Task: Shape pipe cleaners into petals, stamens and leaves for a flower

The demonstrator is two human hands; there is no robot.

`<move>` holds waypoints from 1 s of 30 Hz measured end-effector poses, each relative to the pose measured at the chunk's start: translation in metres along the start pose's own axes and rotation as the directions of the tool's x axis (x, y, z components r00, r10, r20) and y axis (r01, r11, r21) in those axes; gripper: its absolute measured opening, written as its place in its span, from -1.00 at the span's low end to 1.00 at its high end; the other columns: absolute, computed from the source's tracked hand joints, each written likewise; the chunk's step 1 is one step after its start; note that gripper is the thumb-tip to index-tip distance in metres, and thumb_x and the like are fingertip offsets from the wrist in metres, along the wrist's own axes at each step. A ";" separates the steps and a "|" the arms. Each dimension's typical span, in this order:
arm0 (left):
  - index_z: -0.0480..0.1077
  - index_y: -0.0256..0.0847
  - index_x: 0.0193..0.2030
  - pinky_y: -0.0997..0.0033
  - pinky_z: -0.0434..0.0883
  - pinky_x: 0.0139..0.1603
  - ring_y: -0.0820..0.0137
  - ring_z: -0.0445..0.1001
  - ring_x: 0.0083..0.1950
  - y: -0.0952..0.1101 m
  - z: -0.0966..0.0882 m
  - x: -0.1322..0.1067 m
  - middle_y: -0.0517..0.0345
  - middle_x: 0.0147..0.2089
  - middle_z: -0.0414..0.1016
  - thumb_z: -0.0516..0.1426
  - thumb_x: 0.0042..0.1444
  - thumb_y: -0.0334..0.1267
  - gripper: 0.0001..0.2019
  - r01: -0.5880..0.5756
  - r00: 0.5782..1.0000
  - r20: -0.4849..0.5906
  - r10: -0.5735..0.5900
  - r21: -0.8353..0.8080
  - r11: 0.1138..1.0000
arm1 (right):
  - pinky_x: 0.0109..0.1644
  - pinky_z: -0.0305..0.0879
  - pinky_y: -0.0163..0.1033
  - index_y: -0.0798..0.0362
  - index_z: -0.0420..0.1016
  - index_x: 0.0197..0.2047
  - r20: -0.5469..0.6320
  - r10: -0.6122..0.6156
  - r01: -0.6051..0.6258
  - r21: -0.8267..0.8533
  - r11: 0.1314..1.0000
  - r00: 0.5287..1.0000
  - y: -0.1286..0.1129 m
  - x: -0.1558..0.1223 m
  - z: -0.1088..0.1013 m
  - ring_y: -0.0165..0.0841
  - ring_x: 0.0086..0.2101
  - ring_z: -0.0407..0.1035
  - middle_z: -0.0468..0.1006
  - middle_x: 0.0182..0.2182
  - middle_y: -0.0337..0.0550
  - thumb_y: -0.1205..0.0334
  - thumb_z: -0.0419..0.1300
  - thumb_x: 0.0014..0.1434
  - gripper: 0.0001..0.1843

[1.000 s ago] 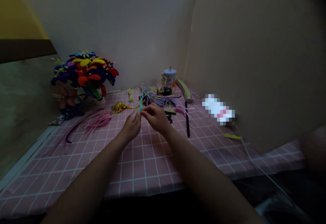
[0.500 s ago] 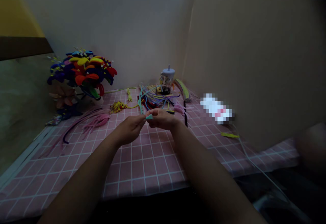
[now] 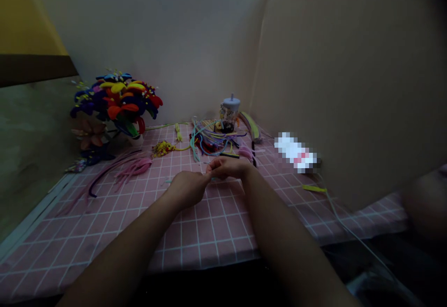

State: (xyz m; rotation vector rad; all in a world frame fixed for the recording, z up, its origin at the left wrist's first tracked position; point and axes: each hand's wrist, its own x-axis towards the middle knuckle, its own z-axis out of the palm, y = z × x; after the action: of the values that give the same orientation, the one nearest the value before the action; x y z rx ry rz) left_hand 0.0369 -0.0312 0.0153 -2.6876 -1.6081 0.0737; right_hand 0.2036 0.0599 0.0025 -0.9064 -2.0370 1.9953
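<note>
My left hand (image 3: 188, 187) and my right hand (image 3: 228, 167) meet low over the pink checked tablecloth (image 3: 195, 232), fingers pinched together on a thin teal pipe cleaner (image 3: 169, 181) that lies nearly flat and is mostly hidden by the fingers. Just beyond the hands lies a loose pile of coloured pipe cleaners (image 3: 211, 139).
A bouquet of pipe-cleaner flowers (image 3: 117, 99) stands at the back left. Pink pipe cleaners (image 3: 134, 167) lie left of my hands. A lidded cup (image 3: 228, 111) stands in the corner. White and beige partition walls close the back and right. A white cord (image 3: 349, 228) runs off the table's right.
Both hands have dropped towards the table, and the teal pipe cleaner that stood upright between them now lies low and mostly hidden.
</note>
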 end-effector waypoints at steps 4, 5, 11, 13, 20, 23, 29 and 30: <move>0.25 -0.20 0.09 0.24 0.35 -0.28 0.17 0.50 -0.26 -0.006 0.006 0.006 -0.13 -0.22 0.51 -0.11 0.12 -0.38 -0.61 0.073 0.997 0.005 -0.073 0.023 0.997 | -0.53 -0.03 -0.40 0.14 0.43 -0.48 -0.244 -0.151 0.048 -0.382 0.923 0.958 -0.005 0.008 0.010 -0.55 -0.59 0.10 0.32 -0.62 -0.32 0.29 0.18 -0.05 -0.92; 0.25 -0.23 0.07 0.22 0.35 -0.28 0.15 0.50 -0.25 -0.008 0.007 0.006 -0.15 -0.21 0.50 -0.12 0.12 -0.39 -0.62 0.087 0.996 -0.008 -0.087 0.031 0.996 | -0.50 0.01 -0.39 0.14 0.42 -0.48 -0.290 -0.218 0.059 -0.471 0.880 0.932 -0.006 0.011 0.013 -0.53 -0.56 0.14 0.34 -0.60 -0.30 0.31 0.16 -0.03 -0.93; 0.27 -0.26 -0.05 0.25 0.36 -0.26 0.19 0.50 -0.22 -0.018 0.011 0.008 -0.12 -0.21 0.50 -0.13 0.13 -0.39 -0.71 0.186 0.981 -0.068 -0.184 0.021 0.982 | -0.34 0.12 -0.33 0.16 0.39 -0.47 -0.378 -0.527 0.070 -0.760 0.646 0.762 -0.003 0.028 0.028 -0.45 -0.44 0.22 0.36 -0.50 -0.20 0.41 0.09 0.05 -0.90; 0.26 -0.26 -0.05 0.28 0.36 -0.26 0.21 0.50 -0.22 -0.020 0.011 0.010 -0.11 -0.22 0.50 -0.14 0.15 -0.37 -0.72 0.231 0.970 -0.074 -0.230 0.002 0.973 | -0.24 0.17 -0.28 0.16 0.39 -0.43 -0.393 -0.624 0.087 -0.798 0.597 0.676 -0.002 0.031 0.031 -0.41 -0.36 0.23 0.36 -0.42 -0.14 0.41 0.11 0.05 -0.94; 0.25 -0.22 -0.04 0.28 0.34 -0.32 0.20 0.50 -0.27 -0.025 0.008 0.013 -0.15 -0.25 0.49 -0.24 0.22 -0.23 -0.67 0.363 0.919 -0.119 -0.377 -0.122 0.924 | -0.04 0.18 -0.14 0.14 0.42 -0.34 -0.399 -0.804 0.170 -0.842 0.511 0.442 -0.003 0.039 0.041 -0.29 -0.18 0.23 0.33 -0.28 -0.03 0.35 0.09 0.11 -0.91; 0.25 -0.22 -0.05 0.31 0.33 -0.32 0.21 0.50 -0.26 -0.026 0.008 0.012 -0.13 -0.26 0.49 -0.25 0.23 -0.21 -0.67 0.366 0.905 -0.157 -0.394 -0.182 0.913 | 0.03 0.13 -0.09 0.10 0.44 -0.32 -0.379 -0.843 0.193 -0.859 0.474 0.382 -0.006 0.038 0.043 -0.25 -0.08 0.21 0.35 -0.16 0.02 0.32 0.09 0.12 -0.89; 0.24 -0.20 -0.06 0.36 0.29 -0.34 0.25 0.50 -0.27 -0.027 0.009 0.010 -0.06 -0.28 0.50 -0.26 0.24 -0.22 -0.67 0.340 0.871 -0.273 -0.408 -0.266 0.902 | 0.12 0.06 -0.07 0.02 0.49 -0.31 -0.344 -0.891 0.208 -0.887 0.412 0.297 -0.013 0.029 0.048 -0.25 0.01 0.20 0.36 -0.01 -0.05 0.27 0.11 0.13 -0.87; 0.24 -0.20 -0.06 0.37 0.28 -0.34 0.25 0.50 -0.27 -0.027 0.008 0.010 -0.05 -0.29 0.50 -0.26 0.24 -0.22 -0.67 0.338 0.862 -0.296 -0.411 -0.269 0.902 | 0.12 0.06 -0.07 0.01 0.50 -0.32 -0.338 -0.899 0.213 -0.891 0.401 0.278 -0.015 0.027 0.050 -0.25 0.02 0.20 0.36 -0.01 -0.06 0.26 0.11 0.12 -0.87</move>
State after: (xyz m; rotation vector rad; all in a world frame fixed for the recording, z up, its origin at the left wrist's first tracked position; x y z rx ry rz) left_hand 0.0174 -0.0097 0.0074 -2.2719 -2.0660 -0.5690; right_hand 0.1520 0.0322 0.0034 -0.6600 -1.9647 0.1069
